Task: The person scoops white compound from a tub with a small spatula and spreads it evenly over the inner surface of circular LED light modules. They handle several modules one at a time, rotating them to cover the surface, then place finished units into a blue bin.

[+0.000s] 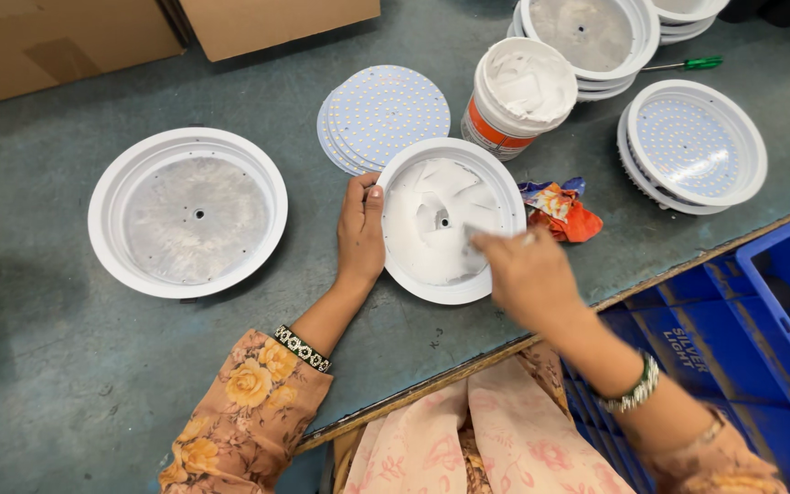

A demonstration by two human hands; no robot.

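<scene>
A round white lamp housing (413, 274) lies on the grey-green table, its inner plate smeared with white paste. My left hand (360, 229) grips its left rim, thumb on the edge. Over the housing's right side, my right hand (528, 274) is blurred, with white paste on the fingertips touching the plate; whether it holds anything I cannot tell. Just behind stands a tub of white paste (516, 96) with an orange label. A stack of round LED boards (382, 117) lies behind the housing to the left.
An empty housing (187, 212) with a bare metal plate lies at the left. Housings with LED boards (692, 146) are stacked at the right, more housings (587, 41) at the back, beside a green screwdriver (692, 64). A crumpled rag (558, 209), cardboard boxes (66, 37) and a blue crate (752, 320) surround them.
</scene>
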